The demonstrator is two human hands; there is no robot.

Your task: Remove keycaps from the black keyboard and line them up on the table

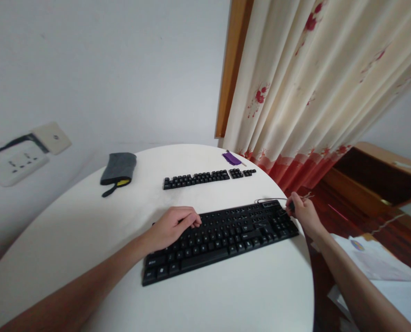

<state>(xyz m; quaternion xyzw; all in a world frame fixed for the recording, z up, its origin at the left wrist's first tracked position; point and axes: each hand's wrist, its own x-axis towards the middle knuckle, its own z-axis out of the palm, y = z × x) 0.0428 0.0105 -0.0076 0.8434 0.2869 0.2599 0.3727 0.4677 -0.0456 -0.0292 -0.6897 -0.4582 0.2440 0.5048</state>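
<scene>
A black keyboard [222, 237] lies on the round white table [87, 230] in front of me. My left hand [172, 226] rests on its upper left part with the fingers curled down onto the keys. My right hand [304, 213] is at the keyboard's far right corner, its fingers pinched on a thin wire tool [272, 201] that reaches over the top right keys. A row of loose black keycaps [207, 177] is laid out further back on the table.
A grey pouch with a yellow tag [119, 168] lies at the back left. A purple item [232, 158] sits near the far edge by the flowered curtain [312, 92]. A wall socket [16, 163] is at left. Papers [374, 263] lie to the right, below the table.
</scene>
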